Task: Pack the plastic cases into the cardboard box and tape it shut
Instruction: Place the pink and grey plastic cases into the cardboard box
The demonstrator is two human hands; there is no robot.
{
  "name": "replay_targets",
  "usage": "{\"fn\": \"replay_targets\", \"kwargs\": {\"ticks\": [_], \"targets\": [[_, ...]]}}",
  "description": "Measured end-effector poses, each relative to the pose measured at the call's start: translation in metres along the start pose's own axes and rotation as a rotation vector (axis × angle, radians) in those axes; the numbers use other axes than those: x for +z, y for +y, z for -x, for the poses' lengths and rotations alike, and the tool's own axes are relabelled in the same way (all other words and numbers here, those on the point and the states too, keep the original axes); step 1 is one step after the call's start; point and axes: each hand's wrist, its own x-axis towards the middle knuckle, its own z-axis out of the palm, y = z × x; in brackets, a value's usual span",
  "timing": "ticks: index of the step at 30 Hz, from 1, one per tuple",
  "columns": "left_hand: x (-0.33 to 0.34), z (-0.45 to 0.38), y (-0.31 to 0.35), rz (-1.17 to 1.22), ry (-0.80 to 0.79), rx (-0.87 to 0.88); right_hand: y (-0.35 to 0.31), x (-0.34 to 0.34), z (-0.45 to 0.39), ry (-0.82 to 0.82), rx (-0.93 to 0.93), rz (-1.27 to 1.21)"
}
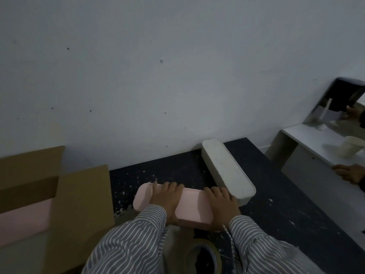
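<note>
1. At far left the cardboard box (39,194) stands open, flaps (83,204) up, a pink case (21,220) already inside.
2. Our left hand (166,200) and right hand (221,206) both clamp the pink plastic case (189,206), fingers curled over its far edge, thumbs hidden; its long axis runs left to right, so we judge the box lies off its left end, nearer our left hand.
3. The white case (227,171) touches its right end, angled toward the wall (177,76).
4. The dark speckled table (276,204) holds them; a tape roll (203,256) waits near us.
</note>
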Motion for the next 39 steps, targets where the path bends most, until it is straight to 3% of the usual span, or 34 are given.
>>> {"fn": "replay_targets", "kwargs": {"ticks": [19,30,39], "targets": [[-0.103,0.067,-0.046,-0.142,0.547,-0.101,-0.044,-0.103,0.029,0.515,-0.206,-0.097],[-0.113,0.164,-0.137,-0.186,0.641,-0.297,-0.161,-0.121,0.030,0.590,-0.427,-0.076],[-0.084,0.254,-0.232,-0.190,0.581,-0.458,-0.290,-0.101,0.030,0.566,-0.618,-0.049]]}}
